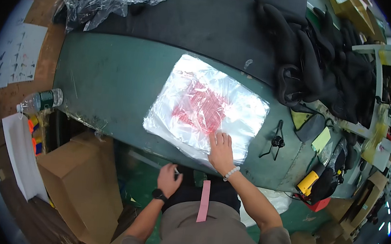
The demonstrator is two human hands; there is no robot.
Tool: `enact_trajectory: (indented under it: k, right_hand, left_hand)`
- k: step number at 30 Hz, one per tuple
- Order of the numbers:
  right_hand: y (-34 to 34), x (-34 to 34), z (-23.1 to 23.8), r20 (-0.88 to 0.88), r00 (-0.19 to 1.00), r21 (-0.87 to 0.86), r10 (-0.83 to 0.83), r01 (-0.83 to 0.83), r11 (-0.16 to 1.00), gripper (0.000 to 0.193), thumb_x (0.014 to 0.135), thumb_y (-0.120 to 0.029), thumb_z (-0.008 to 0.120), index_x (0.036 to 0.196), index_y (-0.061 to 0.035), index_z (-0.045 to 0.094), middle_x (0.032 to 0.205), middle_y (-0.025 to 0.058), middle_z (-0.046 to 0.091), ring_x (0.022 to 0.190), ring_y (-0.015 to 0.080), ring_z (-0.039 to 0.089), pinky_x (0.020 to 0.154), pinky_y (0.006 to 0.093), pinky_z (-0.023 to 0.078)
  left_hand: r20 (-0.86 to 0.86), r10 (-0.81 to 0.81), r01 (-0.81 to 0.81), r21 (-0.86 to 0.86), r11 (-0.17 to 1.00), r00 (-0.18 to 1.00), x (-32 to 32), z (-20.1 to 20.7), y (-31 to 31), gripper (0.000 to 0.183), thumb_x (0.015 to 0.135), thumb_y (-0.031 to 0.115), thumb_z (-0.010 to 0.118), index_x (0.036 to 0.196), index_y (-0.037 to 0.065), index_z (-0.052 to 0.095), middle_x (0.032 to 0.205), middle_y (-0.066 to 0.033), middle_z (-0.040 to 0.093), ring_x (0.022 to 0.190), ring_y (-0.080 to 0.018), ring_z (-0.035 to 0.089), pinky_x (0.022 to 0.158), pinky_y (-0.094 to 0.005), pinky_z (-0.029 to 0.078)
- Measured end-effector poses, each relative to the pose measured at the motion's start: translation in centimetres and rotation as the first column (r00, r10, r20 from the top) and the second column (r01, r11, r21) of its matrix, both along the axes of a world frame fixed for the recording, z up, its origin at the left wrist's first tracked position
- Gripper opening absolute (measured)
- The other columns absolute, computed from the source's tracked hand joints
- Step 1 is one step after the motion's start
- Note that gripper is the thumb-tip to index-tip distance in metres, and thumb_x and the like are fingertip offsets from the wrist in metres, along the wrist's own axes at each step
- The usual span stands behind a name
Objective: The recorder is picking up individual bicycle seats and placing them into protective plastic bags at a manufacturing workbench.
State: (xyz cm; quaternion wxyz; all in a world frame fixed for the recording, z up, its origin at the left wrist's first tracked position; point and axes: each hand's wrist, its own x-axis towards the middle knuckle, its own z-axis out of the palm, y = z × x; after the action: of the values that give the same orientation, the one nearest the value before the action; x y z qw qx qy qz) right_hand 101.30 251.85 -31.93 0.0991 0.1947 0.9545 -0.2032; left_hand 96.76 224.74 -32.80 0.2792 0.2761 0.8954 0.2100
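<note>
A stack of clear plastic bags (245,108) with a red printed patch in the middle lies on the green table top, tilted, its near edge close to the table's front edge. On the stack's near part rests my right hand (221,150), fingers stretched out over the bags beside the red print. My left hand (169,180) is below the table's front edge, its fingers curled closed. A thin pale strip (145,160), blurred, runs leftward beside those fingers; whether they hold it is unclear.
Black padded pieces (303,61) are heaped at the far right, near a small black tripod-like stand (277,141) and a yellow-handled tool (309,182). Crumpled clear film (113,1) lies far left. A plastic bottle (41,100) stands left, above a cardboard box (81,177).
</note>
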Motion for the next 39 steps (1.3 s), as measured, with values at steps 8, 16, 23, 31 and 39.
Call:
enact_trajectory:
  k: [8, 16, 23, 31, 39]
  right_hand:
    - [-1.4, 2.3, 2.1, 0.037, 0.992, -0.139, -0.117, 0.121, 0.983, 0.074, 0.08, -0.033, 0.07, 0.143, -0.006, 0.042, 0.146, 0.0221, 0.04, 0.141, 0.0411, 0.029, 0.115, 0.0582, 0.021]
    - [-1.0, 4.3, -1.7, -0.269, 0.365, -0.017, -0.891, 0.924, 0.383, 0.076, 0.076, -0.03, 0.079, 0.131, 0.0113, 0.046, 0.128, 0.0294, 0.051, 0.122, 0.0439, 0.047, 0.107, 0.0476, 0.035]
    - [-1.2, 5.6, -3.6, 0.141, 0.087, -0.274, -0.986, 0.961, 0.045, 0.079, 0.075, -0.035, 0.08, 0.13, 0.0117, 0.048, 0.124, 0.0283, 0.059, 0.116, 0.0385, 0.057, 0.1, 0.0408, 0.043]
    - [-1.5, 7.7, -5.1, 0.08, 0.071, -0.449, -0.994, 0.893, 0.028, 0.078, 0.075, -0.029, 0.082, 0.13, 0.0135, 0.046, 0.124, 0.025, 0.058, 0.114, 0.0302, 0.055, 0.101, 0.0366, 0.042]
    - [-10.0, 9.8, -1.1, 0.038, -0.177, -0.463, -0.983, 0.869, -0.175, 0.048, 0.085, -0.028, 0.076, 0.117, 0.0017, 0.055, 0.097, 0.009, 0.06, 0.091, 0.0222, 0.057, 0.085, 0.0324, 0.047]
  left_hand:
    - [0.134, -0.237, 0.222, 0.117, 0.968, 0.962, -8.6, 7.7, 5.2, 0.038, 0.08, 0.021, 0.073, 0.11, 0.002, 0.062, 0.125, -0.0163, 0.059, 0.119, -0.0383, 0.051, 0.095, -0.0463, 0.047]
    - [-0.507, -0.277, 0.336, 0.027, 0.941, 0.816, -20.7, 2.6, 18.9, 0.069, 0.085, 0.037, 0.071, 0.135, -0.004, 0.046, 0.141, -0.0241, 0.043, 0.134, -0.043, 0.035, 0.11, -0.0551, 0.03]
    - [-0.161, 0.179, -0.182, -0.002, 0.983, 0.971, -20.2, -0.7, 14.0, 0.094, 0.077, 0.051, 0.076, 0.14, -0.008, 0.038, 0.141, -0.0267, 0.042, 0.13, -0.0422, 0.039, 0.106, -0.0478, 0.038]
    - [0.132, 0.238, -0.187, -0.316, 0.93, 0.962, -23.6, 0.3, 13.9, 0.08, 0.075, 0.047, 0.079, 0.129, -0.007, 0.053, 0.12, -0.0205, 0.063, 0.097, -0.0391, 0.065, 0.085, -0.0457, 0.052]
    - [0.238, 0.143, -0.174, 0.114, 0.978, 0.961, -17.9, -2.7, 7.8, 0.045, 0.077, 0.037, 0.076, 0.106, 0.002, 0.072, 0.116, -0.0229, 0.06, 0.116, -0.0351, 0.049, 0.1, -0.0432, 0.042]
